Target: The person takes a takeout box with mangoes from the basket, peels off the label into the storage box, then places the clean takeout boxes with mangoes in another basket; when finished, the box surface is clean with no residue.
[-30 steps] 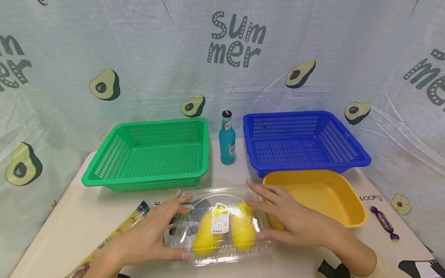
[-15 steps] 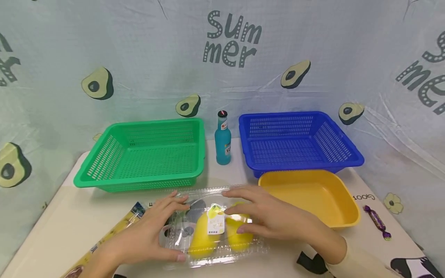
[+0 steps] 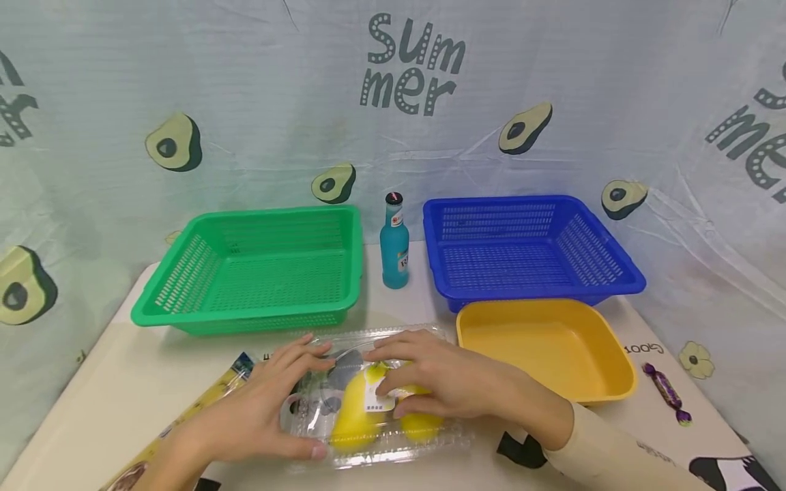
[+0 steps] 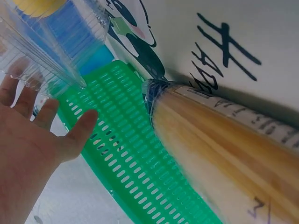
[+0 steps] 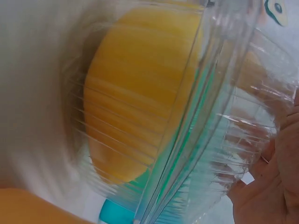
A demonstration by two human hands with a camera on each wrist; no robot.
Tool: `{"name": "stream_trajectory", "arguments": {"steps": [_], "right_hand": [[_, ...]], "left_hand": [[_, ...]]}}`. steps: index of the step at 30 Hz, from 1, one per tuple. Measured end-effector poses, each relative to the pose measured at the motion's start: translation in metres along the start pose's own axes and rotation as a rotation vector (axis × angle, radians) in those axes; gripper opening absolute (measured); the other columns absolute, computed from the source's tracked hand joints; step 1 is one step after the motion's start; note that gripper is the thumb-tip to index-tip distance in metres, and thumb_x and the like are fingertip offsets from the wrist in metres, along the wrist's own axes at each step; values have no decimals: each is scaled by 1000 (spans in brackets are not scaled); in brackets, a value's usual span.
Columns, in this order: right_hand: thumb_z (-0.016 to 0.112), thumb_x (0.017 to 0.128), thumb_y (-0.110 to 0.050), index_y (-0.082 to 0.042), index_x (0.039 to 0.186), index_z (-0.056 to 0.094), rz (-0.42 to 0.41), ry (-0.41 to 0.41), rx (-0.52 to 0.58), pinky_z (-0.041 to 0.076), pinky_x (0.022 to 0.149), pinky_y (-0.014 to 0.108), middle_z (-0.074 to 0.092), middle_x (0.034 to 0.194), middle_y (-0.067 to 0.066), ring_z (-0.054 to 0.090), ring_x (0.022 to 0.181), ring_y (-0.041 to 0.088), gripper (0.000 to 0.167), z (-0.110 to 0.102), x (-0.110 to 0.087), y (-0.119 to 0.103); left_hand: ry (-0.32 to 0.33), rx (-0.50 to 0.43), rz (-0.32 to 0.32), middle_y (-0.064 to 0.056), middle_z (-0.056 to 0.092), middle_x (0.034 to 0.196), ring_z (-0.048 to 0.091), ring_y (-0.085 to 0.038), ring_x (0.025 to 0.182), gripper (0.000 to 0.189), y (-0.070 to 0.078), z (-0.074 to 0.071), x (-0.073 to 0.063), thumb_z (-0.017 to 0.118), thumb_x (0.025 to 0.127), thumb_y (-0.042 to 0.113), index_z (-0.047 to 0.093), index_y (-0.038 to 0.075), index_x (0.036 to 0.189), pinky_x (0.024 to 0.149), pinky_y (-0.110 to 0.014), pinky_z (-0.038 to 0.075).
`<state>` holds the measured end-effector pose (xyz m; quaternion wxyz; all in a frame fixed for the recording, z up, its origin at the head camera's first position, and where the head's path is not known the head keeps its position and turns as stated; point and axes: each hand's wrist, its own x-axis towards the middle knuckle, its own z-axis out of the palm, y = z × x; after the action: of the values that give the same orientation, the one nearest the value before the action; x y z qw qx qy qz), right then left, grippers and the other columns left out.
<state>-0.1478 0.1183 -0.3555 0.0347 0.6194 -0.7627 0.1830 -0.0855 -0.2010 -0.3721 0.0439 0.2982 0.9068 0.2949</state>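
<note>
A clear plastic clamshell box (image 3: 316, 419) lies at the table's front middle, with two yellow mango-shaped fruits (image 3: 353, 417) inside. One fruit (image 5: 140, 88) fills much of the right wrist view, seen through the ribbed wall. On the lid is a white label (image 3: 376, 397) with a yellow fruit picture. My left hand (image 3: 264, 406) spans the box's left end, thumb by the front edge and fingers spread toward the back. My right hand (image 3: 445, 378) lies over the lid, fingers loosely bent, fingertips at the label and partly covering it. The second fruit is partly hidden beneath this hand.
A long yellow packet (image 3: 162, 436) lies beyond my left forearm. Behind the box stand a green basket (image 3: 245, 319), a blue bottle (image 3: 394, 256) and a blue basket (image 3: 540, 293). Right of the box are a yellow bin (image 3: 546, 354) and a purple-wrapped candy (image 3: 667, 394).
My right hand has moved left from the box's right end onto the lid, reaching the label. The left hand has stayed at the left end. The box lies nearly where it was.
</note>
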Motion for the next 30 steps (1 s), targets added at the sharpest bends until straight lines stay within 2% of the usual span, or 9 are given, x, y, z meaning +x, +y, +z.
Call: {"name": "stream_trajectory", "arguments": {"steps": [8, 14, 16, 20, 24, 30], "right_hand": [[68, 100, -33, -24, 105, 76, -4, -33, 10, 41, 117, 43, 58, 148, 2, 52, 139, 24, 14, 3, 4, 3], [69, 100, -20, -18, 100, 75, -122, 37, 49, 44, 113, 30, 65, 135, 5, 60, 128, 20, 6, 11, 7, 6], [68, 100, -17, -17, 99, 74, -137, 43, 57, 44, 112, 26, 66, 132, 4, 61, 126, 18, 6, 13, 9, 6], [63, 104, -19, -17, 100, 70, -90, 11, 61, 43, 113, 24, 67, 131, 1, 61, 125, 15, 8, 13, 12, 4], [56, 107, -19, -16, 104, 65, -26, -27, 133, 42, 113, 24, 65, 133, 1, 59, 126, 14, 10, 12, 14, 3], [50, 109, -20, -16, 105, 61, 2, -54, 188, 43, 112, 24, 64, 134, 2, 59, 126, 13, 12, 14, 14, 3]], "left_hand": [[-37, 0, -51, 6, 32, 165, 18, -35, 156, 83, 2, 1, 2, 82, 75, 67, 46, 38, 145, 105, -83, 25], [-34, -18, -54, 5, 33, 165, 18, -37, 156, 80, 3, -3, -1, 83, 77, 63, 47, 37, 143, 107, -82, 23], [-32, -16, -56, 4, 34, 164, 18, -38, 156, 78, 4, -5, -1, 83, 77, 63, 49, 35, 141, 110, -80, 22], [-36, -14, -62, 5, 33, 165, 18, -37, 156, 78, 5, -8, -1, 83, 76, 64, 49, 34, 140, 112, -78, 21], [-39, -31, -56, 5, 32, 165, 17, -37, 156, 80, 3, -6, 0, 83, 76, 63, 48, 34, 142, 113, -78, 21], [-34, -35, -60, 3, 32, 165, 17, -38, 156, 80, 4, -1, 0, 83, 77, 63, 48, 33, 142, 114, -76, 22]]}}
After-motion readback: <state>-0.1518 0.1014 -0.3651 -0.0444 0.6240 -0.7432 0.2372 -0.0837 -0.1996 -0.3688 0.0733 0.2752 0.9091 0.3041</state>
